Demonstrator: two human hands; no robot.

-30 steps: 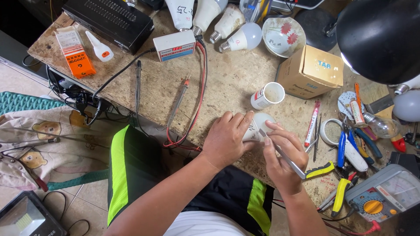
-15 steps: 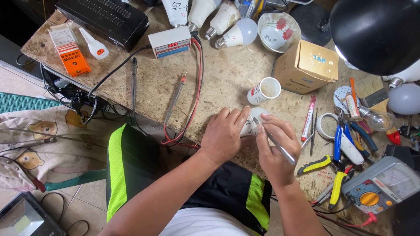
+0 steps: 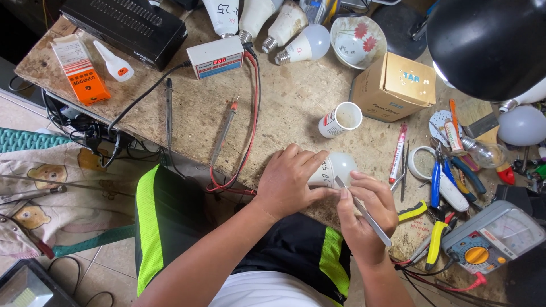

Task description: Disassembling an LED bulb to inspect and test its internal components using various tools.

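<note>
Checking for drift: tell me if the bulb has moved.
No. The bulb sits just below the white cup as before, left hand gripping it; only the camera shifted.

Five white bulbs show on the bench: four lie in a row at the far edge (image 3: 296,48) and one lies near the middle under two hands (image 3: 335,169). One clear glass bulb (image 3: 483,152) lies at the right. There is one flowered bowl (image 3: 358,33), one cardboard box (image 3: 395,85), one glue bottle (image 3: 114,62) and one meter (image 3: 495,236).
</note>
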